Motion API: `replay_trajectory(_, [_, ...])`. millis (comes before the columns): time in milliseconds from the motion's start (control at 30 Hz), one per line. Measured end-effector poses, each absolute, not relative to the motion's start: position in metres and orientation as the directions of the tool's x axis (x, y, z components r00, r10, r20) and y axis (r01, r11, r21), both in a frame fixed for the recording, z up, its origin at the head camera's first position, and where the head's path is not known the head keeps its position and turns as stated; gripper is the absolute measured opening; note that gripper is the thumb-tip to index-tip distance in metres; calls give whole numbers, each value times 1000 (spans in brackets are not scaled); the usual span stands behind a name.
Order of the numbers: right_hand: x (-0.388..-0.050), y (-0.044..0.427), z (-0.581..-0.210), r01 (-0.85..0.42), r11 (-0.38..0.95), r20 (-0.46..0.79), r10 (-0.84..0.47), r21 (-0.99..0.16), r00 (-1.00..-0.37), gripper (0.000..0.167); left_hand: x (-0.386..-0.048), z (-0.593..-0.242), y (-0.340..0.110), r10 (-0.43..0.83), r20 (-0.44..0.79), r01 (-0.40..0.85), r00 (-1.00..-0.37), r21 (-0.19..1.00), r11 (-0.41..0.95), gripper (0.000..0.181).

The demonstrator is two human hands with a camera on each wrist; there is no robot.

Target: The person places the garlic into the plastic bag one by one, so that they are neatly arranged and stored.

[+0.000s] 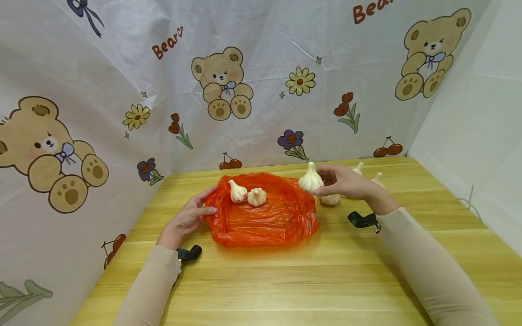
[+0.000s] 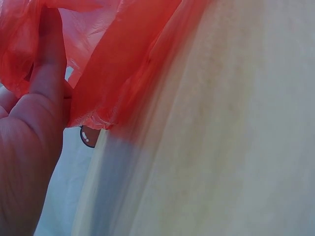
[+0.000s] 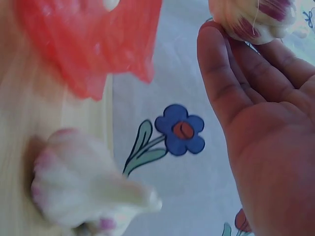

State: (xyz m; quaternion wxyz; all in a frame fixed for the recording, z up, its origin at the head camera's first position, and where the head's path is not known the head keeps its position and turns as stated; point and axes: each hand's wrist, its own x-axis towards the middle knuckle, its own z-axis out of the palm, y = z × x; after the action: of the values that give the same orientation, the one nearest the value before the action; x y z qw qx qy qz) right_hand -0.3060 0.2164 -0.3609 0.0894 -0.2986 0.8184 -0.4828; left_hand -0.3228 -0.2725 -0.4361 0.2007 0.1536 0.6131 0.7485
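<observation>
A red plastic bag [image 1: 261,226] lies on its side with its mouth spread wide, and two garlic bulbs [image 1: 257,197] rest in it. My left hand [image 1: 191,215] holds the bag's left rim, thumb on the inner side. The left wrist view shows the thumb [image 2: 49,73] against the red film; the other fingers are mostly hidden. Above the bag's right edge, my right hand [image 1: 346,182] pinches a garlic bulb [image 1: 311,179], stem up. In the right wrist view that bulb [image 3: 256,19] shows purple streaks at the fingertips.
Several more garlic bulbs [image 1: 329,199] stand on the wooden table [image 1: 285,285] under and behind my right hand; one bulb [image 3: 78,182] is close in the right wrist view. A white cloth with printed bears [image 1: 261,136] hangs along the table's back and left edges.
</observation>
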Motion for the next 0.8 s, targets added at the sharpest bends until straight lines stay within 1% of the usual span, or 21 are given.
replay_trajectory(200, [-310, 196, -352, -363, 314, 127, -578, -878, -806, 60, -322, -436, -273, 488, -25, -119, -873, 979, -164, 88])
replay_trajectory(367, [-317, 180, -346, -355, 306, 118, -588, -883, -800, 58, -322, -436, -273, 482, -24, -115, -876, 981, -159, 87])
replay_trajectory(667, [-337, 152, -341, -426, 309, 156, -625, -850, -765, 59, -322, -437, -273, 476, -41, -129, -879, 980, -153, 87])
replay_trajectory(800, [-341, 137, -336, -438, 296, 172, -629, -849, -758, 59, -322, -435, -272, 460, -55, -138, -886, 979, -151, 85])
